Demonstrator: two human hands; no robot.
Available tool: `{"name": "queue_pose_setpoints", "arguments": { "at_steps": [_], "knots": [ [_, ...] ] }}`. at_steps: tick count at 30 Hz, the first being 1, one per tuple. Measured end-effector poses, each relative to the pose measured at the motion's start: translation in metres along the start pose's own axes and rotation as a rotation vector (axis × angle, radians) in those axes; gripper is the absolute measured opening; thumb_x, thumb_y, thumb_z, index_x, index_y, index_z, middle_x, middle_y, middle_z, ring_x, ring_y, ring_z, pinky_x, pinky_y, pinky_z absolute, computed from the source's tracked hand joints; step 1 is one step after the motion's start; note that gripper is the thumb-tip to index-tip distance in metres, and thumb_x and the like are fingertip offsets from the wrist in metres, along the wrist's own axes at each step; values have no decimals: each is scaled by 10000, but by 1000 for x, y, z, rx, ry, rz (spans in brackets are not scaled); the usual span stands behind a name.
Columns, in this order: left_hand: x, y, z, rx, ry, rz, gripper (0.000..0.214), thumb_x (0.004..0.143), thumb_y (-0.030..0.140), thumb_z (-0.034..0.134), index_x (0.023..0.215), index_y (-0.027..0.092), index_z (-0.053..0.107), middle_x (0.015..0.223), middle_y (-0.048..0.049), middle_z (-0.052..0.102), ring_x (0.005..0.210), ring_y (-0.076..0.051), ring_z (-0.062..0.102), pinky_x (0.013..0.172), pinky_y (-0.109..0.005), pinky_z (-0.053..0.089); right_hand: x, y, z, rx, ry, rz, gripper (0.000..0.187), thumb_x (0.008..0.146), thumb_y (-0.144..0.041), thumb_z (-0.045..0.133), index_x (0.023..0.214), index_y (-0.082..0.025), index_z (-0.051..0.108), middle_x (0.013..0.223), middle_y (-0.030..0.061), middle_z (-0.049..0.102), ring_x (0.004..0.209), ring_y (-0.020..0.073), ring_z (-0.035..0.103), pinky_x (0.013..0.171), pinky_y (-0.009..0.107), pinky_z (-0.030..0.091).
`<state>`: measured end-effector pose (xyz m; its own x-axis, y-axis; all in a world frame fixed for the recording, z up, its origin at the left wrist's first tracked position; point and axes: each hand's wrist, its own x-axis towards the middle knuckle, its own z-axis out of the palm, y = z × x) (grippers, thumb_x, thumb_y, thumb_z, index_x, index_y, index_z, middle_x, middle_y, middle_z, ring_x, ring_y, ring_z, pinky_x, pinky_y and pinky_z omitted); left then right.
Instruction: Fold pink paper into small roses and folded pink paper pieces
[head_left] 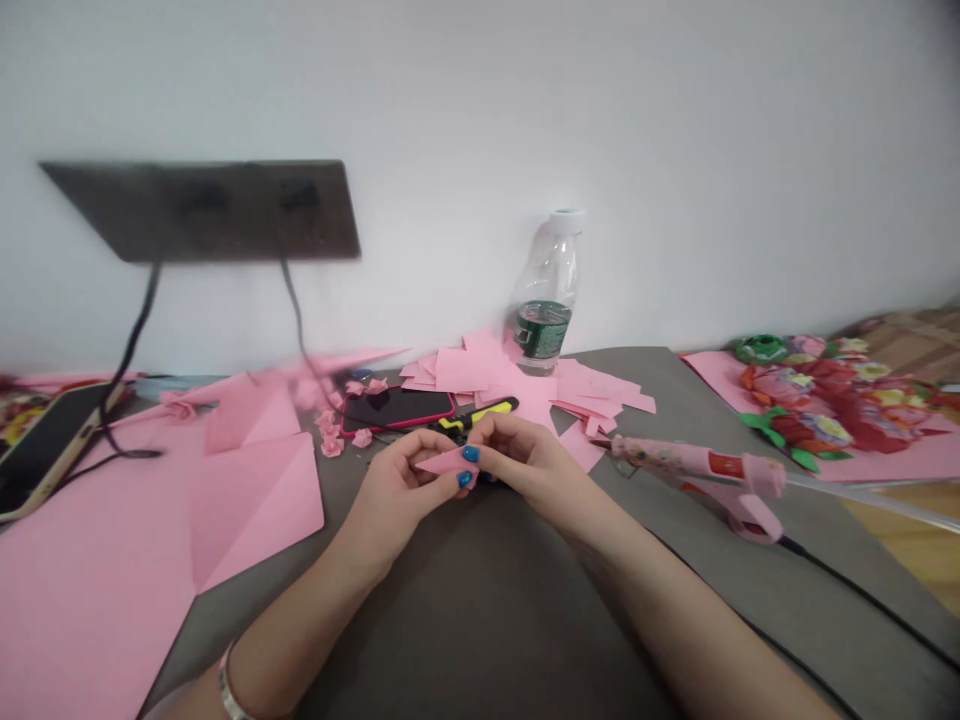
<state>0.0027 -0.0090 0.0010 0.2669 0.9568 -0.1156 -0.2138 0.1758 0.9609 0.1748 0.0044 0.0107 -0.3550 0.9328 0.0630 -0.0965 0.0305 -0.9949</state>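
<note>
A small piece of pink paper (444, 461), partly folded, is pinched between my two hands above the grey table. My left hand (405, 478) grips its left side with the thumb on top. My right hand (517, 455) pinches the right end between thumb and fingers, and the fingers hide part of the paper. Just beyond the hands lie a yellow and black utility knife (487, 412) and a phone with a red edge (397, 408). Small folded pink paper flowers (330, 432) are scattered left of that phone.
Pink paper strips (472, 370) lie under and around a plastic bottle (546, 300). To the right rests a pink glue gun (705, 475) with its cord. Colourful paper flowers (825, 400) sit at far right. Large pink sheets (90, 580) and another phone (52, 445) are at left.
</note>
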Motion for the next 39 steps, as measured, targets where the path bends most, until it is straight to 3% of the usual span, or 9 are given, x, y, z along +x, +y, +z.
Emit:
{"name": "queue_pose_setpoints", "arguments": {
  "at_steps": [9, 22, 27, 32, 39],
  "knots": [
    [-2, -3, -2, -46, -54, -40, 298, 756, 227, 789, 820, 196, 499, 723, 46, 608, 686, -93, 558, 661, -211, 432, -1, -1, 2, -20, -33, 29, 370, 786, -514, 772, 749, -200, 581, 691, -8, 627, 640, 147, 597, 613, 281, 437],
    [-1, 4, 3, -27, -16, -40, 320, 658, 197, 832, 716, 169, 519, 673, 71, 511, 629, -64, 488, 590, -175, 417, -3, -2, 5, -49, -27, -3, 313, 850, -463, 700, 767, -203, 546, 714, -16, 567, 656, 136, 541, 619, 269, 411],
    [-2, 1, 3, -72, 11, -44, 334, 662, 228, 871, 807, 169, 576, 694, 43, 634, 642, -82, 589, 632, -189, 491, -3, -4, 3, -24, -30, 18, 316, 852, -472, 685, 761, -215, 524, 714, -21, 563, 647, 144, 566, 630, 281, 437],
    [0, -1, 1, -119, 48, -57, 396, 655, 275, 903, 948, 167, 659, 793, -27, 751, 700, -116, 664, 673, -211, 548, -2, -4, 0, -43, 18, 4, 290, 834, -458, 671, 759, -217, 529, 680, -34, 522, 615, 125, 483, 590, 266, 373],
    [4, 0, -2, -148, 175, 29, 297, 651, 384, 900, 820, 181, 764, 767, -5, 737, 728, -110, 661, 710, -200, 577, 1, 2, -2, -159, 67, -1, 233, 794, -391, 671, 735, -205, 544, 685, -22, 502, 634, 129, 430, 575, 266, 326]
  ]
}}
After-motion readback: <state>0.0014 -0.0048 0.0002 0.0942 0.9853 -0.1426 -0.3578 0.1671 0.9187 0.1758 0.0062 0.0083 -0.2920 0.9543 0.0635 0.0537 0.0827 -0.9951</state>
